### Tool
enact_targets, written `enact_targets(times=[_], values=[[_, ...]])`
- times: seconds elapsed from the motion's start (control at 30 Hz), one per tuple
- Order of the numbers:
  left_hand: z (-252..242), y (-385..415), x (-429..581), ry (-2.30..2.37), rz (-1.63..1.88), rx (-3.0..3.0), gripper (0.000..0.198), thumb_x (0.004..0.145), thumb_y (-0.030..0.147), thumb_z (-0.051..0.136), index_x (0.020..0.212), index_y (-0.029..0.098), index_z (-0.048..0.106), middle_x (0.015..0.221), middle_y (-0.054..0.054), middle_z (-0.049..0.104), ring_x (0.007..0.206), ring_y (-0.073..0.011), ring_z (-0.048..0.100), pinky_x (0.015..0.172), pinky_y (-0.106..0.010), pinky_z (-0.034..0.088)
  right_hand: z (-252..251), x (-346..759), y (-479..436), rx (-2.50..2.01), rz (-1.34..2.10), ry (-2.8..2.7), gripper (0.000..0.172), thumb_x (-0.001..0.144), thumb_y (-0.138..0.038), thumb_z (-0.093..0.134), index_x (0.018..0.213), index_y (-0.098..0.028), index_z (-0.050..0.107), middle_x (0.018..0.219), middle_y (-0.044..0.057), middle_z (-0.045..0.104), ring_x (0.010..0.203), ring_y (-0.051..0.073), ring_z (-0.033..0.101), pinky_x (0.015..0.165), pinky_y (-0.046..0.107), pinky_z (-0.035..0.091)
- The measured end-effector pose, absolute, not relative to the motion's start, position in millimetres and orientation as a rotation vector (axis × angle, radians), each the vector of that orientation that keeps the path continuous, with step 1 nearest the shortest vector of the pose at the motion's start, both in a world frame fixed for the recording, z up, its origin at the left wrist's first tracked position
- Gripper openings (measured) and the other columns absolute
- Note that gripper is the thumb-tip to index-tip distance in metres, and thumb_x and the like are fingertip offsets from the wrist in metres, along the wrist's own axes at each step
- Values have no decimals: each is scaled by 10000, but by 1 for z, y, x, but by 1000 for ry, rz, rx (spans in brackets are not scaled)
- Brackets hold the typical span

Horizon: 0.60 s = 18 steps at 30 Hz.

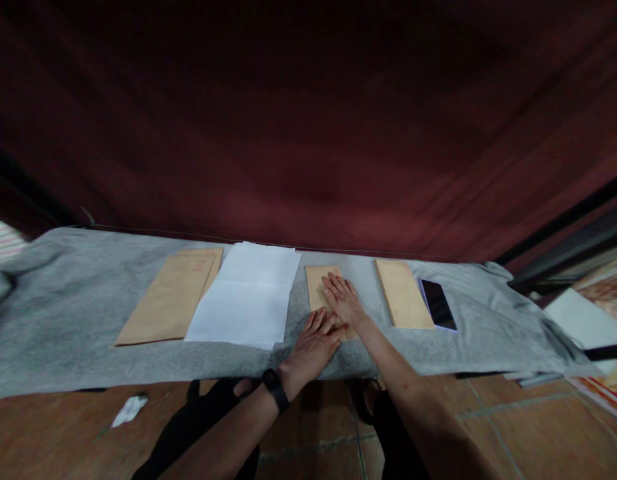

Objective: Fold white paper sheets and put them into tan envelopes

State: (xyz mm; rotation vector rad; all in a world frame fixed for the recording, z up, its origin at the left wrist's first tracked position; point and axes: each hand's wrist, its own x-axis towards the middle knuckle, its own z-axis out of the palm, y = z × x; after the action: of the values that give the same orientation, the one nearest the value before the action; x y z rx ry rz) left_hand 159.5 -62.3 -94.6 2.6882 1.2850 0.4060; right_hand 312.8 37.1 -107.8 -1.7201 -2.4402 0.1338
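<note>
A small tan envelope [315,285] lies flat on the grey cloth in front of me. My right hand [344,298] rests flat across its middle, fingers stretched out. Over its lower left part lies my left hand [318,339], palm down with fingers extended and a black band on the wrist. The hands cover much of the envelope. To the left is a stack of white paper sheets [248,293], slightly fanned. A stack of similar tan envelopes [404,293] sits to the right, apart from my hands.
Larger brown envelopes [171,297] lie left of the white sheets. A phone [438,305] with a purple edge lies beside the right stack. The grey cloth [88,293] covers the long surface, with a dark red curtain [308,147] behind. Crumpled white tissue [129,410] is on the tiled floor.
</note>
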Motion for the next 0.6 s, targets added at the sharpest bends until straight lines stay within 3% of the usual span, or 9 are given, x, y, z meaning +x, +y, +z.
enact_targets(times=[0.2,0.4,0.6], values=[[-90,-63,156,1199,331,2808,386,1012,202,421,1370,311,515,1505,-22,492,1403,-241,419,1194,-485,292,-111,310,65,-1787,10,-2376,534,1073,-411,239,1564,-224,332,1628,75,322,1499,241,296,1211,479,207],[-87,-68,159,1202,175,2902,400,959,74,411,1327,140,552,1433,-133,569,1367,-232,496,1154,-413,370,-114,312,79,-1818,-6,-2329,531,1064,-403,268,1554,-219,357,1619,93,332,1488,248,319,1210,498,191],[-82,-69,161,1128,165,2957,349,923,30,445,1227,80,608,1331,-170,639,1253,-228,601,1081,-366,444,-114,309,70,-1753,-66,-2304,536,1065,-385,250,1542,-179,384,1606,104,351,1498,265,299,1227,512,145]])
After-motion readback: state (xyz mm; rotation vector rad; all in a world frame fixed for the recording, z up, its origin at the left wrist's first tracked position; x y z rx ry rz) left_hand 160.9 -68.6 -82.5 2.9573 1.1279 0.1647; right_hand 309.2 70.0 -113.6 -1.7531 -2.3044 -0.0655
